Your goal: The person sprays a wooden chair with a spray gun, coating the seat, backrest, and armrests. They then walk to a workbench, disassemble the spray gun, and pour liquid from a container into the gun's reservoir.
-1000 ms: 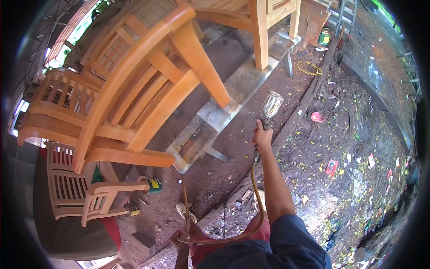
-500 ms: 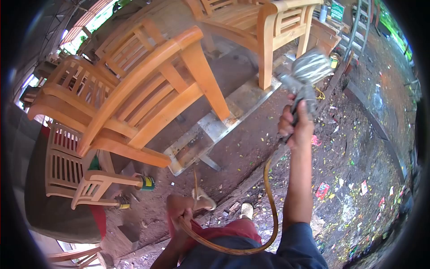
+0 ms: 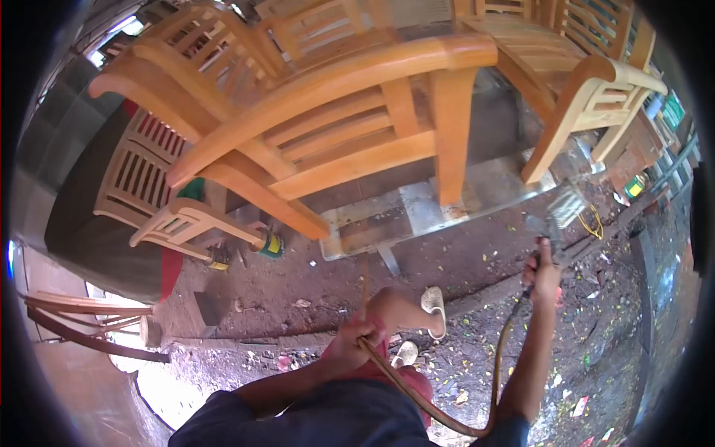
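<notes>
My right hand point(image 3: 544, 274) is closed around the handle of a spray gun point(image 3: 566, 212) with a pale, streaked cup, held out to the right. It is beside the front leg of a light wooden armchair point(image 3: 570, 123), apart from it. A yellowish-brown hose point(image 3: 417, 398) runs from the gun's handle in a loop to my left hand point(image 3: 354, 343). That hand grips the hose in front of my thigh. Ahead of me an orange-brown wooden armchair point(image 3: 361, 160) with a slatted side stands on a low, paint-stained plank stand point(image 3: 417, 212).
Pale, unfinished slatted furniture point(image 3: 134, 175) stands at left, its legs on tins point(image 3: 272, 244). Another tin point(image 3: 634, 186) and a ladder point(image 3: 674, 167) are at right. Curved wood strips point(image 3: 97, 320) lie at lower left. Litter covers the dirt ground around my feet.
My view has turned, so the furniture sits further right. The spray gun in my right hand is lower and appears smaller. My left hand still grips the hose.
</notes>
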### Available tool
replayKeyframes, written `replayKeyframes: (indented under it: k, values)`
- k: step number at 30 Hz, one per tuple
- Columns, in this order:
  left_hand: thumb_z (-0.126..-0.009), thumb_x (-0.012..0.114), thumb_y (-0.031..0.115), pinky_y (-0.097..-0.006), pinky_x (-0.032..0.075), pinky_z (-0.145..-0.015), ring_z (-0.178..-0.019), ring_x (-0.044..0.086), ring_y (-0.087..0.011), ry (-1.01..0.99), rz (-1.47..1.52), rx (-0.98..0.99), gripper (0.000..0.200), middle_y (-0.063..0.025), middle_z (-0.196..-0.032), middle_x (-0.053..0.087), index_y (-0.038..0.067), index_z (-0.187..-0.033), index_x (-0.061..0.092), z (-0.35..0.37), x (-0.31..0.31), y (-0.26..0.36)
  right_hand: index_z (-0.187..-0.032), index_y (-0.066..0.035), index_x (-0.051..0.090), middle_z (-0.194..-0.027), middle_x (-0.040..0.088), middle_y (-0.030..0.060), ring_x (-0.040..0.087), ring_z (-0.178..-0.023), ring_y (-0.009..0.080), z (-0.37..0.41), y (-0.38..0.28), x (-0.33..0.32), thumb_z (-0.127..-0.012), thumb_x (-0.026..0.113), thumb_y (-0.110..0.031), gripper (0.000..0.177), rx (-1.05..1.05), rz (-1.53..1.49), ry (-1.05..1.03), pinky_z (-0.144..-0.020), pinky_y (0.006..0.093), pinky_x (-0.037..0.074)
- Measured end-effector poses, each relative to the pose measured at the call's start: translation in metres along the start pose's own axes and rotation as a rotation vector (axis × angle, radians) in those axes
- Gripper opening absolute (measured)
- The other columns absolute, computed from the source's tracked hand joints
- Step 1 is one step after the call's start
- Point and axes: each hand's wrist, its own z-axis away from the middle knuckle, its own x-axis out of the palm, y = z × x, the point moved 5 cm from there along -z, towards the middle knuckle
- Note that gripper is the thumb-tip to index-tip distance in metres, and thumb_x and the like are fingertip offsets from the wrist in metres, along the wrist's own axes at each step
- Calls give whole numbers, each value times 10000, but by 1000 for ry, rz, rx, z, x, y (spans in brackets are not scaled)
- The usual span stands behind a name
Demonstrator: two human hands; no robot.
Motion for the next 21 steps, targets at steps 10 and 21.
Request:
replayKeyframes:
  k: [10, 21]
  values:
    - [-908, 657, 160, -335, 249, -442, -486, 301, -101, 94, -37, -99, 427, -25, -511, 318, 37, -581, 410, 5, -12, -36, -938, -53, 582, -609, 536, 41, 430, -362, 101, -39, 102, 7, -956, 573, -328, 275, 47, 568, -8, -314, 277, 311]
    - [-922, 634, 188, -333, 254, -426, -470, 314, -101, 248, -150, -84, 419, -34, -503, 353, 29, -592, 429, 72, -45, -44, -1154, -22, 574, -586, 429, -9, 365, -390, 67, 94, 19, 211, -924, 611, -435, 474, 99, -163, -607, -355, 239, 271]
